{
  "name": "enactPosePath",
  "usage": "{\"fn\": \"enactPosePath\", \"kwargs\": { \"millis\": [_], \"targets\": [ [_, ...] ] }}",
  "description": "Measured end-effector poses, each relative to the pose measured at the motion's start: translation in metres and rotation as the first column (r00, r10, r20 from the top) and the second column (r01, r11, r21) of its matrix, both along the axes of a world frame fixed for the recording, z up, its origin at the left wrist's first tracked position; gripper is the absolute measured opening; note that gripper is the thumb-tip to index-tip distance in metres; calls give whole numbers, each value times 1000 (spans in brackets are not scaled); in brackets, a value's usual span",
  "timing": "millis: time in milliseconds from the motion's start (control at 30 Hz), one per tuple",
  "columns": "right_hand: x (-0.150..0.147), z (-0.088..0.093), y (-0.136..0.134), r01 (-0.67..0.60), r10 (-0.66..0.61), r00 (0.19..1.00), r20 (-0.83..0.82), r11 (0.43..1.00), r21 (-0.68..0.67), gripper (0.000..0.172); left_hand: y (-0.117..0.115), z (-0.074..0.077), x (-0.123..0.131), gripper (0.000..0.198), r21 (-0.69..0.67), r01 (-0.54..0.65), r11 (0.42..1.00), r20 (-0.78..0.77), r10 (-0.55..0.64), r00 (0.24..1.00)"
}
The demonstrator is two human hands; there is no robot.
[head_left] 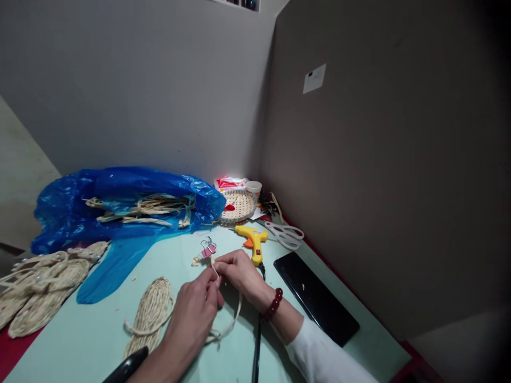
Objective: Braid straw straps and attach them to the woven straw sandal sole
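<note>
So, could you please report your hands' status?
Left hand and right hand pinching pale strand. Pink binder clip just beyond. Yellow glue gun near right hand.

Plain grey walls (pixel 139 96), dim light

Cream cord (pixel 214 268) in grip; pink clip (pixel 208 251) just beyond. Right of grip: yellow glue gun (pixel 256 237), orange trigger (pixel 248 243). Farther off: blue bag (pixel 128 180), dark-speckled cream basket (pixel 241 204).

No legible text, numbers or signs
</note>
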State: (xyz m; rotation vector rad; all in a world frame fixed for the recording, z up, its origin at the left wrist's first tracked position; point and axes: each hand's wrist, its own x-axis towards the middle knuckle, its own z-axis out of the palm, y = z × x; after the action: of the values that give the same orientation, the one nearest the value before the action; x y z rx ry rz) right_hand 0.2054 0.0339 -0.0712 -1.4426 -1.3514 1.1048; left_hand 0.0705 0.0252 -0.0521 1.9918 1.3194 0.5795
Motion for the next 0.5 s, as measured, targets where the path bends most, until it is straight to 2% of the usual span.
{"fn": "enactPosePath", "kwargs": {
  "millis": [133,233,400,467,500],
  "targets": [
    [1,5,-3,-49,33,982,-185,995,-82,23,-13,-3,5,11,29,48,998,-100,-45,994],
    [-1,11,-5,-73,29,958,-284,987,-143,24,-22,-3,6,14,45,96,994,-152,-88,984],
    [0,13,-3,-39,-26,942,-334,981,-188,23,-38,-11,2,9,-31,240,970,-189,-241,952],
    [1,11,-2,-30,-36,941,-337,981,-190,23,-48,-15,-2,4,-69,280,957,-161,-288,944],
    [1,11,-2,-28,-37,941,-337,982,-187,23,-53,-16,-4,7,-71,287,955,-133,-294,946]
  ]
}}
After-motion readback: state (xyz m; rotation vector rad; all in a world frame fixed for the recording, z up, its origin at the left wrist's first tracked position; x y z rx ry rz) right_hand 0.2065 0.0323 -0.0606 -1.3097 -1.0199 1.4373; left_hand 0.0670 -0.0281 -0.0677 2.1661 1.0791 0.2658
